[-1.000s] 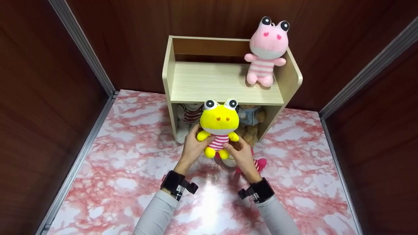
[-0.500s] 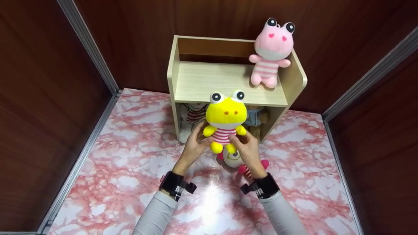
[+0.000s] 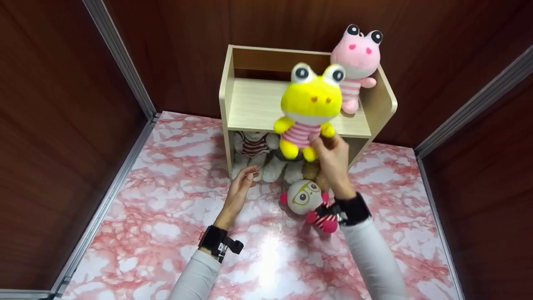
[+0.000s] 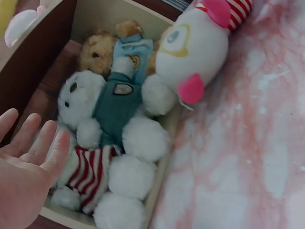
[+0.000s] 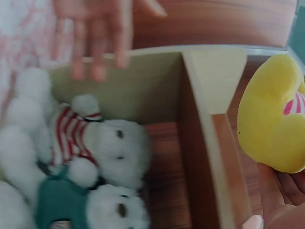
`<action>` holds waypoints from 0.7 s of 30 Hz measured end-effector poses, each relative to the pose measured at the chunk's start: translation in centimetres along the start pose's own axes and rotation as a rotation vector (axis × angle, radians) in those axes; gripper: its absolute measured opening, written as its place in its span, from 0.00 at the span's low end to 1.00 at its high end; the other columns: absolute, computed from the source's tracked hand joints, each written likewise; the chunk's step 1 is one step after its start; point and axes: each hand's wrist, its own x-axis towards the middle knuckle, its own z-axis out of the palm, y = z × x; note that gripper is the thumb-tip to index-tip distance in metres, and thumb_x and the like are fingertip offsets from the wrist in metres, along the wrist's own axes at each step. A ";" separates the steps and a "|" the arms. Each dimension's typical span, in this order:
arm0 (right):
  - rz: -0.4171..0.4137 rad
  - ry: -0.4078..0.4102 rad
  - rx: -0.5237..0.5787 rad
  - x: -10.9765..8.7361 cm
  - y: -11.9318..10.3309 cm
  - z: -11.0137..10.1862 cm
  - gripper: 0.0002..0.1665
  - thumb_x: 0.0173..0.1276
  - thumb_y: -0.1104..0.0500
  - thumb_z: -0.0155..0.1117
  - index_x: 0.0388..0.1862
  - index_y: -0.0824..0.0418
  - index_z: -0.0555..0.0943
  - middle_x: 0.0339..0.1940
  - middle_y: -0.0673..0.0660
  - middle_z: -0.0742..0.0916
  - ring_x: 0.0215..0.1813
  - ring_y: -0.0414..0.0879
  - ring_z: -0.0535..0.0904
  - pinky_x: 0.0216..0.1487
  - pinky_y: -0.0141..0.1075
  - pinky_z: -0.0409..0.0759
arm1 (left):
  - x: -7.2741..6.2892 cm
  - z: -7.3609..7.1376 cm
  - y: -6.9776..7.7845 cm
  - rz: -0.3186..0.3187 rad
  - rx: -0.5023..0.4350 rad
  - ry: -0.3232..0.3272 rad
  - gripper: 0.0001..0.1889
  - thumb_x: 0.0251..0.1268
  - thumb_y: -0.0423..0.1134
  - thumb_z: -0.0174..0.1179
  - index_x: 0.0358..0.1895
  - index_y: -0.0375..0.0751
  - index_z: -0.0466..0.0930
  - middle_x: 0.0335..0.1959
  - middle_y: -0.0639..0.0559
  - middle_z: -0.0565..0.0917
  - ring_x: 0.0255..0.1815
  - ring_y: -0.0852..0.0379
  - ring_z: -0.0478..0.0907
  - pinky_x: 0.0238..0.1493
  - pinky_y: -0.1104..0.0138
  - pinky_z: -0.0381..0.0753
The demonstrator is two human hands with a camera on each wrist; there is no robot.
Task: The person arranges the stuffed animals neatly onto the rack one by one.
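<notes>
My right hand [image 3: 334,160] pinches a yellow plush frog [image 3: 312,100] in a pink-striped top by its lower body, holding it upright in front of the upper shelf. In the right wrist view the yellow frog [image 5: 267,114] shows at the right edge above my palm. My left hand [image 3: 241,185] is empty, its fingers relaxed, low in front of the lower compartment; the left wrist view shows the left hand [image 4: 33,162] with spread fingers. A pink plush frog [image 3: 356,56] sits at the right end of the upper shelf [image 3: 258,100], partly behind the yellow one.
The lower compartment holds a white bear in a striped top [image 4: 90,176], a white bear in green [image 4: 116,107] and a brown bear in blue [image 4: 131,52]. On the marbled floor [image 3: 166,225] lies a plush with glasses [image 3: 304,198]. Dark walls enclose three sides.
The yellow frog has risen toward the upper shelf and moved right, carried by my right hand. My left hand has let go of it and dropped back to the left.
</notes>
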 end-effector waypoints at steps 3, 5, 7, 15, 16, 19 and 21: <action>-0.062 0.013 -0.080 1.9 -1.0 0.6 0.16 0.71 0.57 0.71 0.51 0.68 0.85 0.41 0.58 0.89 0.37 0.46 0.83 0.39 0.34 0.83 | -0.2 -0.3 -0.3 -0.034 0.020 0.024 0.19 0.85 0.32 0.43 0.69 0.25 0.70 0.66 0.30 0.76 0.68 0.35 0.72 0.66 0.45 0.73; -0.083 0.010 -0.080 3.2 -1.5 1.2 0.16 0.72 0.58 0.70 0.51 0.68 0.84 0.40 0.57 0.88 0.37 0.45 0.81 0.38 0.34 0.81 | -0.3 -0.4 -0.1 -0.055 0.035 0.032 0.19 0.85 0.33 0.44 0.68 0.25 0.71 0.65 0.32 0.77 0.67 0.37 0.73 0.65 0.47 0.74; -0.098 0.004 -0.075 4.4 -1.9 1.8 0.16 0.73 0.60 0.68 0.53 0.70 0.83 0.40 0.57 0.88 0.37 0.44 0.80 0.38 0.33 0.80 | -0.5 -0.6 0.5 -0.062 0.047 0.037 0.18 0.85 0.33 0.45 0.67 0.25 0.73 0.63 0.33 0.78 0.65 0.38 0.75 0.63 0.52 0.77; 0.027 0.029 -0.101 8.6 -2.8 3.7 0.20 0.76 0.62 0.64 0.59 0.75 0.79 0.43 0.57 0.85 0.43 0.42 0.79 0.46 0.31 0.79 | -1.5 -1.0 1.7 -0.078 0.067 0.034 0.18 0.84 0.33 0.47 0.65 0.25 0.74 0.61 0.34 0.80 0.66 0.31 0.73 0.62 0.47 0.78; 0.046 0.030 -0.097 9.1 -2.4 3.7 0.21 0.76 0.61 0.64 0.60 0.74 0.79 0.44 0.57 0.85 0.44 0.42 0.79 0.48 0.31 0.78 | -1.6 -1.1 1.5 -0.087 0.068 0.034 0.18 0.84 0.34 0.47 0.65 0.25 0.74 0.61 0.34 0.80 0.66 0.31 0.73 0.62 0.46 0.77; 0.082 0.036 -0.094 10.5 -0.9 3.5 0.23 0.77 0.58 0.63 0.63 0.73 0.78 0.48 0.60 0.84 0.48 0.44 0.78 0.51 0.31 0.77 | -1.8 -1.2 1.2 -0.116 0.072 0.030 0.19 0.85 0.36 0.47 0.66 0.27 0.74 0.62 0.33 0.79 0.67 0.33 0.73 0.62 0.50 0.77; 0.101 0.042 -0.110 11.0 -0.3 3.4 0.23 0.78 0.58 0.63 0.64 0.72 0.77 0.51 0.62 0.84 0.49 0.45 0.78 0.52 0.31 0.77 | -2.0 -1.1 1.0 -0.131 0.068 0.033 0.19 0.85 0.37 0.48 0.66 0.27 0.74 0.62 0.33 0.79 0.68 0.32 0.73 0.61 0.54 0.78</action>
